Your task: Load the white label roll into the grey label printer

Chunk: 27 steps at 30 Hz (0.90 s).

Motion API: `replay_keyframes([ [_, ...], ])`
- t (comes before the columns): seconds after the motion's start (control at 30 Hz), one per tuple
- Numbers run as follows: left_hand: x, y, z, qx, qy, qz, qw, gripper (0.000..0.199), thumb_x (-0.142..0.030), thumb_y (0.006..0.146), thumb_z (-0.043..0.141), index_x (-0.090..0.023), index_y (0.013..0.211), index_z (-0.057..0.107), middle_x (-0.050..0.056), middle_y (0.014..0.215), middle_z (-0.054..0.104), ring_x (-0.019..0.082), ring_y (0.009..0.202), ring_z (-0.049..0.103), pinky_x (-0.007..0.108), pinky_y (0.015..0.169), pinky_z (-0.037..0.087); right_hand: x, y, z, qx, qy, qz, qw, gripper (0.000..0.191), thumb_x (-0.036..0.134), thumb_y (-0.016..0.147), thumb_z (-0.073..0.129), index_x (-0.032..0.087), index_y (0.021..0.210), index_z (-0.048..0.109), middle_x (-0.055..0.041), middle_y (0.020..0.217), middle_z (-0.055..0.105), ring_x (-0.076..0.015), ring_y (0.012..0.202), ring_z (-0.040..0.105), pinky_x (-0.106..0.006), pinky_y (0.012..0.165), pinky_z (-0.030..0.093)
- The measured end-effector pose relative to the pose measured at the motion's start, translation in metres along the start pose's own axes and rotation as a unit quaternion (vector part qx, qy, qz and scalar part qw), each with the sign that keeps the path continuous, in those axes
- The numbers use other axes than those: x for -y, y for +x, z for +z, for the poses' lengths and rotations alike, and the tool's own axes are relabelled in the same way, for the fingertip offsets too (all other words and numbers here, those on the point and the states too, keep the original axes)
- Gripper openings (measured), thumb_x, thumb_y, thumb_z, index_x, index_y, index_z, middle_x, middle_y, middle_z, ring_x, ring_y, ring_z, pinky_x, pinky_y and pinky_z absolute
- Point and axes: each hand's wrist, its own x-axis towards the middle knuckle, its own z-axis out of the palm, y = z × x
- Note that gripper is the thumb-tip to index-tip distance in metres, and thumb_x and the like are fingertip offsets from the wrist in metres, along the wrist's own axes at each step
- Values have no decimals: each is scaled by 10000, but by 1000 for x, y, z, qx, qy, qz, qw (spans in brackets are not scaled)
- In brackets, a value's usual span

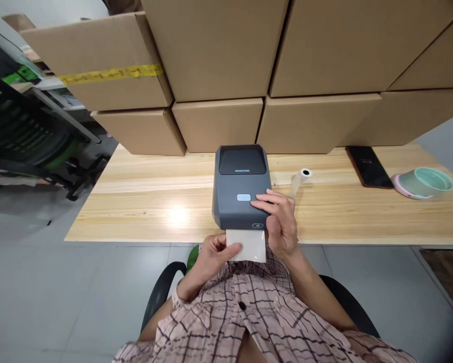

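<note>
A dark grey label printer (226, 206) stands near the front edge of the wooden table, with a light blue button (243, 197) on its top. Out of its front slot comes a blank white label strip (253, 247), hanging over the table edge. My left hand (216, 256) pinches the strip's left side, thumb on top. Stretched fingers of my right hand (281, 222) lie on the printer's right top, beside the button; whether they press on it I cannot tell. To the right of the printer lies a small white roll (305, 173) with a pale strip trailing toward that hand.
Cardboard boxes (219, 55) are stacked along the back of the table (135, 201). A black phone (369, 166) and a mint green cup (423, 180) are at the right. A dark office chair (33, 126) stands off the left end.
</note>
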Motion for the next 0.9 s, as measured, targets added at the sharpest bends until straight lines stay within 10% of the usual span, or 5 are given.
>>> replay_keyframes([
  [0.2, 5, 0, -17, -18, 148, 79, 986, 440, -445, 903, 725, -156, 620, 552, -30, 612, 481, 95, 609, 410, 248, 599, 326, 20, 23, -16, 116, -197, -19, 973, 557, 588, 1086, 228, 328, 1303, 671, -79, 1364, 653, -306, 1284, 554, -583, 1132, 284],
  [0.43, 1, 12, -26, -285, 198, 352, 869, 173, -332, 1007, 585, -219, 1063, 704, 34, 1000, 682, 158, 895, 632, 286, 807, 524, 18, 45, -14, 161, -205, -86, 962, 347, 531, 1073, 436, 261, 1082, 652, -37, 1437, 670, -335, 1507, 415, -624, 1256, 96],
  [0.57, 8, 20, -13, -181, 207, 331, 903, 681, -384, 987, 619, -306, 1608, 351, 102, 1677, 368, 300, 1525, 393, 449, 1207, 423, 13, 17, -7, 122, -161, -35, 979, 255, 417, 1074, 497, 272, 1255, 603, -84, 1557, 565, -317, 1514, 426, -621, 1256, 173],
  [0.7, 16, 20, -8, -141, 165, 260, 941, 792, -384, 1004, 603, -349, 1669, 175, 76, 1762, 197, 307, 1597, 286, 425, 1217, 441, 8, -24, -6, 47, -53, 88, 994, 501, 421, 1066, 470, 320, 1553, 406, -100, 1690, 371, -333, 1543, 380, -634, 1223, 302],
  [0.9, 16, 24, -11, -176, 201, 323, 908, 641, -455, 1042, 506, -352, 1643, 307, 38, 1750, 250, 300, 1634, 156, 475, 1336, 207, 11, -40, -8, 52, 94, 190, 976, 576, 542, 1076, 358, 385, 1628, 304, -28, 1727, 301, -346, 1579, 304, -668, 1247, 291],
])
